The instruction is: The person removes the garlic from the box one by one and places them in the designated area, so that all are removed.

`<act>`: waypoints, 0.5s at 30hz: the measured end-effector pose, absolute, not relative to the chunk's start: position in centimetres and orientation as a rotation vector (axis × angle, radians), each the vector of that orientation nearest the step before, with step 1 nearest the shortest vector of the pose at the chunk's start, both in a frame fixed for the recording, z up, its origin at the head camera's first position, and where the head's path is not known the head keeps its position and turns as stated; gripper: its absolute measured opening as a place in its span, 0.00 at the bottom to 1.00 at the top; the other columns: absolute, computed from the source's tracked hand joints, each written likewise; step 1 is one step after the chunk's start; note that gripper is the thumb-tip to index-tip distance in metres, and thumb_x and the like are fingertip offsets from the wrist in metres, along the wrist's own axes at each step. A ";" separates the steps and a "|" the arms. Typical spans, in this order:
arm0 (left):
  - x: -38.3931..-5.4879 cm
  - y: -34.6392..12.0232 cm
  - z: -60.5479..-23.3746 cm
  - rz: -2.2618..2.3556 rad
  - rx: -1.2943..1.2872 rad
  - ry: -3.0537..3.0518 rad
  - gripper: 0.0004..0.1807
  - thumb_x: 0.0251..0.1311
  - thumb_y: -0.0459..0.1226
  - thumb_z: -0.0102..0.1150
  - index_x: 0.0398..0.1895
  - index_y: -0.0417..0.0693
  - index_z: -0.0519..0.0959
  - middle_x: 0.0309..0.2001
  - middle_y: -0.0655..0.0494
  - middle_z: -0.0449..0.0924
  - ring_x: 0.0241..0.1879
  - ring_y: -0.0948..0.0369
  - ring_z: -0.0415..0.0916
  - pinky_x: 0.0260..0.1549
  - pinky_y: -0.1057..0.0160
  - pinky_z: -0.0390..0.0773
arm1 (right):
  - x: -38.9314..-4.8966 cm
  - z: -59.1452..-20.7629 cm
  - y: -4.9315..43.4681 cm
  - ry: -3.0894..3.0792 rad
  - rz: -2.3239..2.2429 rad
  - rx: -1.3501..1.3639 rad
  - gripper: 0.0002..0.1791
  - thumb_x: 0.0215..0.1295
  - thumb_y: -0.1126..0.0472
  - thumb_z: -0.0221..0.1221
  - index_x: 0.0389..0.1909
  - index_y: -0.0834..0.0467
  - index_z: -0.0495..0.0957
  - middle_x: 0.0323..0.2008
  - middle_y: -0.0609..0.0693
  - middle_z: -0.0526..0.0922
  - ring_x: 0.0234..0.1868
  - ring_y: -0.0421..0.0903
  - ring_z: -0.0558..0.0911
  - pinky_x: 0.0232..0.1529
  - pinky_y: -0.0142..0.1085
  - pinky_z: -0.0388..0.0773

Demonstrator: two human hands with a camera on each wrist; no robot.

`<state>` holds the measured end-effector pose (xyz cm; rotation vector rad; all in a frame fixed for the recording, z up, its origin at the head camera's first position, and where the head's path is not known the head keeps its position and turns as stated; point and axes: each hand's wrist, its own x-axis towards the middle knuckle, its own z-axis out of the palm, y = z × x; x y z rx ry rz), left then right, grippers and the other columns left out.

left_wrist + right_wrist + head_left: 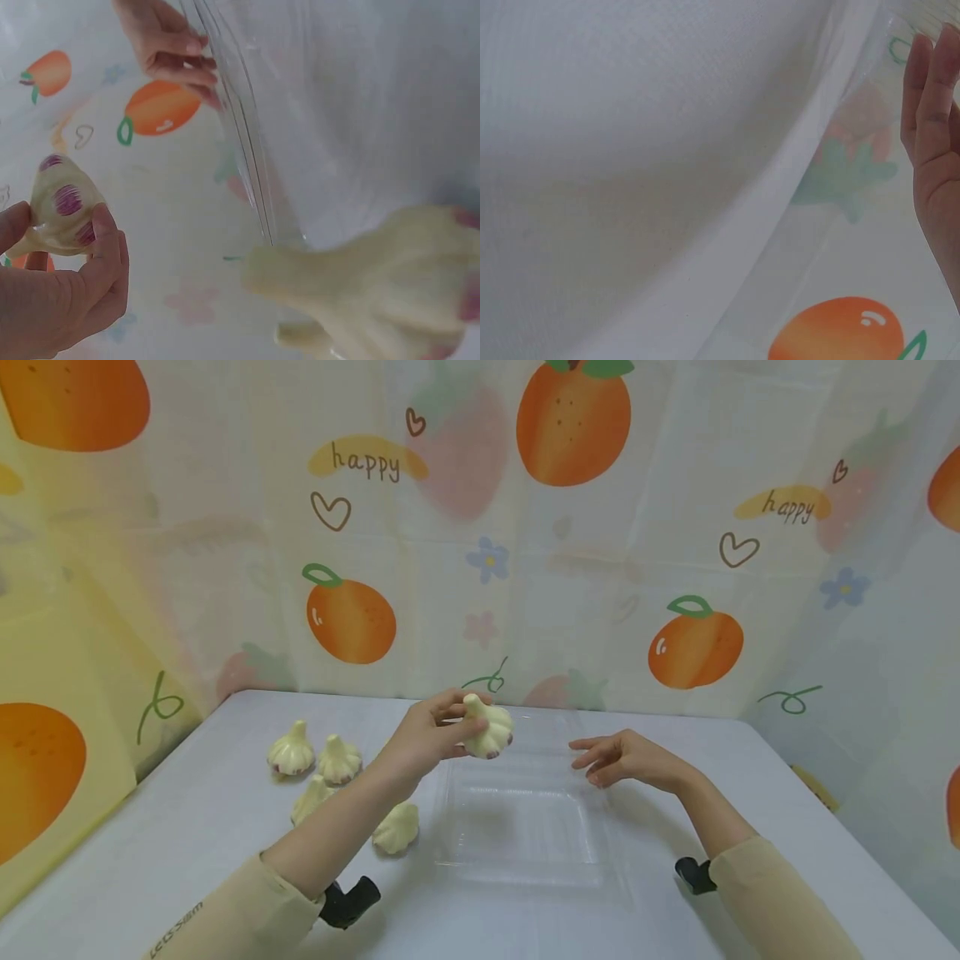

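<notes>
My left hand (pixel 429 732) pinches a garlic bulb (pixel 491 729) between thumb and fingers, raised over the far part of a clear plastic box (pixel 525 870). In the left wrist view, purple patches show on the held bulb (pixel 64 201). My right hand (pixel 626 758) hovers at the box's right side, its fingers loosely bent and holding nothing. Left of the box, several more garlic bulbs (pixel 291 752) lie on the table, some partly hidden by my left forearm. One of them (pixel 375 281) looms close and blurred in the left wrist view.
A white-covered table (pixel 187 827) bears everything. Behind it hangs a curtain (pixel 570 568) printed with oranges and the word happy. Black wrist cameras (pixel 350 902) jut out from both sleeves. The transparent box's edges are faint against the white cover.
</notes>
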<state>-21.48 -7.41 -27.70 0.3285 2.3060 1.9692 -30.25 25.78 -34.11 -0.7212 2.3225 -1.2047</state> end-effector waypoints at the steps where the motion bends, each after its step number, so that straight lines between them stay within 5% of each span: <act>1: -21.5 -7.9 -27.7 1.968 0.326 2.312 0.19 0.65 0.37 0.60 0.59 0.53 0.77 0.57 0.48 0.77 0.49 0.60 0.81 0.50 0.60 0.84 | -30.3 -34.1 25.8 2.324 -1.204 -0.721 0.21 0.62 0.63 0.63 0.55 0.68 0.80 0.72 0.65 0.64 0.60 0.64 0.79 0.50 0.30 0.79; 9: -21.4 -11.6 -27.6 1.948 0.291 2.377 0.20 0.67 0.41 0.58 0.62 0.53 0.75 0.56 0.48 0.76 0.47 0.62 0.81 0.55 0.56 0.82 | -30.2 -34.1 25.8 2.336 -1.185 -0.731 0.21 0.62 0.62 0.62 0.55 0.68 0.80 0.72 0.65 0.65 0.60 0.64 0.78 0.52 0.30 0.78; 15: -21.0 -14.0 -27.1 1.976 0.259 2.392 0.22 0.68 0.43 0.58 0.64 0.52 0.73 0.54 0.51 0.74 0.46 0.65 0.81 0.53 0.62 0.83 | -30.2 -34.0 25.8 2.333 -1.186 -0.732 0.21 0.62 0.62 0.62 0.55 0.68 0.80 0.72 0.65 0.65 0.60 0.64 0.78 0.51 0.30 0.79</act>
